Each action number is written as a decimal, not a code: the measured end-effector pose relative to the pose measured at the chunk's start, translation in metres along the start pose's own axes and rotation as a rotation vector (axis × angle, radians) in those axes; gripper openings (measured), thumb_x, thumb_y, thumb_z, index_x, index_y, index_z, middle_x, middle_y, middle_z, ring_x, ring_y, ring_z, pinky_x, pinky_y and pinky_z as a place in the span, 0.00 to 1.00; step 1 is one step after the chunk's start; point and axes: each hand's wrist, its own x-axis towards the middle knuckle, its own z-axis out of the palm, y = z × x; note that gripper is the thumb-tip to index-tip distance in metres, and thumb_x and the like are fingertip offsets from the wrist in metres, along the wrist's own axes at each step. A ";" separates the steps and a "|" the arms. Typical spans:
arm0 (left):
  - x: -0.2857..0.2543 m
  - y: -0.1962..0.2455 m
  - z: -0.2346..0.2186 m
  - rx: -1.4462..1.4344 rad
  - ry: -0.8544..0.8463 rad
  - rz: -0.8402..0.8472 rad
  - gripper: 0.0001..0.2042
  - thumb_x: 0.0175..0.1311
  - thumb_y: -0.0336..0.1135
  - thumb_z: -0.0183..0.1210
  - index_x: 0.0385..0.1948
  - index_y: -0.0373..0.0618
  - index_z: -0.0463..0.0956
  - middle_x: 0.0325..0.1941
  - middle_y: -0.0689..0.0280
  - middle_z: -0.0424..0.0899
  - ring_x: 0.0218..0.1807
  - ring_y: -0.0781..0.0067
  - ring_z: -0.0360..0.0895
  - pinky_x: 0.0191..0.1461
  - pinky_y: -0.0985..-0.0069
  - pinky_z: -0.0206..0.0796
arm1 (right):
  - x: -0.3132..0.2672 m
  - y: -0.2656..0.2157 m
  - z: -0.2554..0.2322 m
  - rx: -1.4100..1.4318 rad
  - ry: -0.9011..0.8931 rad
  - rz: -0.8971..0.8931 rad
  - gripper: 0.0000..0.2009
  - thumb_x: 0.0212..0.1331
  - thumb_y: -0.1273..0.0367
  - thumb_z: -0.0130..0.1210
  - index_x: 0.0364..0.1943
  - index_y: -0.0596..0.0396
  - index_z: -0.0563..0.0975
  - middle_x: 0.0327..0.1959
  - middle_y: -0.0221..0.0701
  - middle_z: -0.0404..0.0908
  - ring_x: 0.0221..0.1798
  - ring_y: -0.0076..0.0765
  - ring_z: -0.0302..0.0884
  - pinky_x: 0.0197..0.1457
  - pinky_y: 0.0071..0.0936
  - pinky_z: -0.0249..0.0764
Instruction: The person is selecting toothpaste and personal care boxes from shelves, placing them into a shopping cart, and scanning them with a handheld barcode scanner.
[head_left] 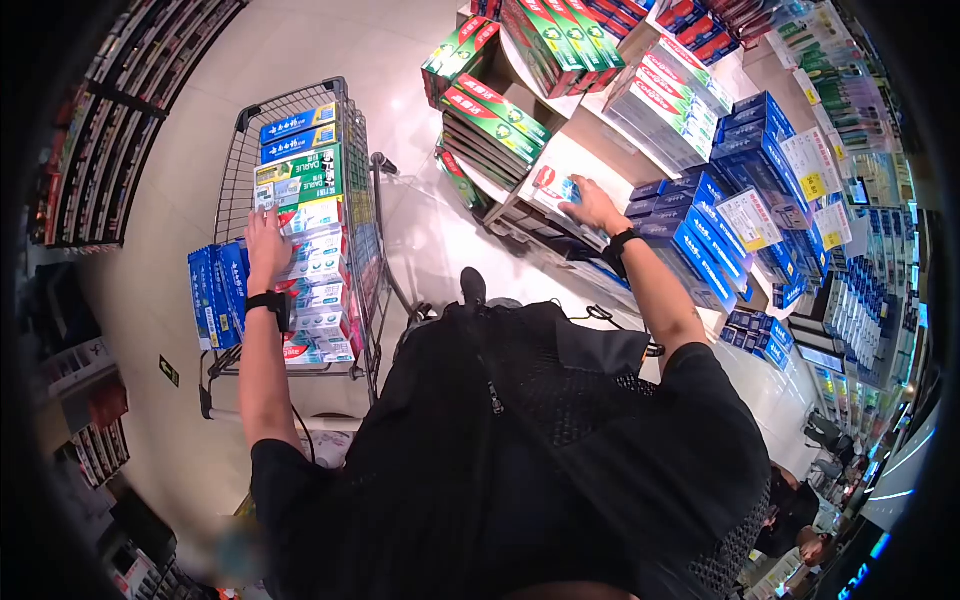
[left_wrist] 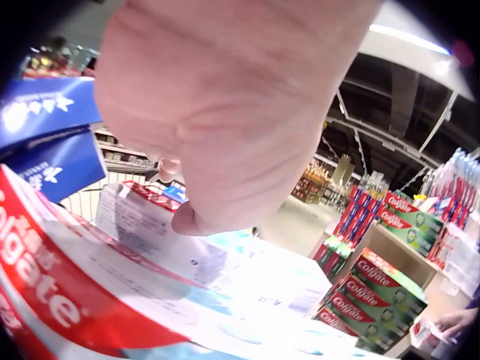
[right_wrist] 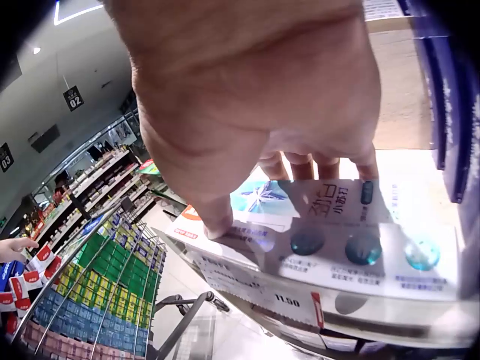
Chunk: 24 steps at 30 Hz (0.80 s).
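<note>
My left hand (head_left: 267, 247) lies over white and red toothpaste boxes (head_left: 318, 262) stacked in the shopping cart (head_left: 362, 215). Its fingers point forward, and in the left wrist view the thumb (left_wrist: 196, 214) rests at a white box. At the display shelf, my right hand (head_left: 597, 206) spans a white toothpaste box (right_wrist: 330, 240) with teal spots. The thumb (right_wrist: 217, 219) is at its near edge and the fingers (right_wrist: 300, 166) are across the top at the far edge. This box sits on the shelf above a price strip (right_wrist: 255, 289).
Green toothpaste boxes (head_left: 490, 118) stand left of my right hand; blue boxes (head_left: 700, 240) are stacked to its right. Farther along are Colgate boxes (head_left: 665, 105). Blue packs (head_left: 217, 295) lie at the cart's left side. Tiled floor (head_left: 425, 235) separates cart and shelf.
</note>
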 end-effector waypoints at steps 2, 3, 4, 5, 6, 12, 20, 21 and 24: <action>0.000 0.007 -0.008 -0.104 0.111 0.067 0.32 0.66 0.25 0.61 0.75 0.46 0.71 0.80 0.43 0.69 0.85 0.32 0.57 0.87 0.43 0.49 | -0.003 -0.012 -0.004 -0.022 -0.054 0.042 0.46 0.61 0.50 0.72 0.79 0.57 0.67 0.68 0.60 0.78 0.70 0.65 0.78 0.76 0.50 0.73; -0.016 0.024 -0.023 -0.164 0.141 0.059 0.30 0.67 0.26 0.62 0.74 0.44 0.72 0.81 0.43 0.68 0.86 0.31 0.56 0.88 0.43 0.47 | -0.006 -0.019 -0.010 -0.027 -0.066 0.052 0.48 0.59 0.48 0.74 0.80 0.56 0.66 0.69 0.59 0.78 0.71 0.65 0.78 0.77 0.50 0.73; -0.032 0.037 -0.033 -0.214 0.185 0.070 0.29 0.68 0.26 0.62 0.73 0.45 0.73 0.81 0.43 0.67 0.86 0.32 0.55 0.89 0.43 0.46 | -0.007 -0.023 -0.014 -0.033 -0.078 0.061 0.50 0.57 0.46 0.75 0.80 0.56 0.66 0.70 0.58 0.77 0.71 0.65 0.77 0.77 0.51 0.73; -0.046 0.047 -0.042 -0.239 0.194 0.078 0.28 0.68 0.26 0.61 0.72 0.45 0.73 0.81 0.43 0.67 0.86 0.32 0.55 0.89 0.43 0.46 | -0.001 -0.016 -0.006 -0.017 -0.025 0.021 0.51 0.53 0.46 0.77 0.80 0.51 0.66 0.68 0.57 0.77 0.70 0.66 0.78 0.74 0.54 0.76; -0.057 0.058 -0.048 -0.267 0.200 0.091 0.28 0.68 0.26 0.61 0.72 0.45 0.73 0.81 0.43 0.67 0.86 0.32 0.55 0.89 0.43 0.45 | -0.004 -0.016 -0.008 -0.021 -0.031 0.005 0.51 0.53 0.46 0.77 0.80 0.51 0.66 0.68 0.57 0.77 0.70 0.66 0.78 0.74 0.54 0.76; -0.106 0.109 -0.065 -0.364 0.195 0.076 0.26 0.68 0.25 0.61 0.70 0.45 0.75 0.80 0.46 0.68 0.86 0.34 0.55 0.88 0.44 0.48 | -0.010 -0.022 -0.038 -0.160 0.005 -0.185 0.50 0.56 0.51 0.77 0.83 0.42 0.61 0.67 0.53 0.76 0.70 0.63 0.79 0.71 0.53 0.78; -0.144 0.128 -0.063 -0.451 0.179 0.028 0.25 0.68 0.26 0.61 0.68 0.44 0.77 0.79 0.45 0.70 0.85 0.33 0.57 0.87 0.45 0.51 | -0.009 -0.041 -0.019 -0.142 0.047 -0.405 0.31 0.61 0.56 0.74 0.71 0.28 0.78 0.79 0.44 0.68 0.74 0.64 0.73 0.74 0.54 0.76; -0.146 0.129 -0.061 -0.463 0.181 0.023 0.24 0.69 0.27 0.61 0.68 0.44 0.77 0.79 0.45 0.70 0.85 0.33 0.57 0.87 0.45 0.51 | -0.004 -0.045 -0.017 -0.137 0.042 -0.414 0.31 0.61 0.56 0.74 0.71 0.28 0.78 0.79 0.44 0.68 0.74 0.64 0.73 0.74 0.54 0.76; -0.162 0.123 -0.060 -0.469 0.182 -0.009 0.23 0.70 0.28 0.61 0.68 0.45 0.77 0.79 0.45 0.71 0.84 0.33 0.58 0.86 0.45 0.52 | 0.013 -0.066 -0.003 -0.201 -0.169 -0.489 0.20 0.69 0.58 0.65 0.64 0.36 0.84 0.80 0.50 0.66 0.76 0.68 0.69 0.79 0.56 0.71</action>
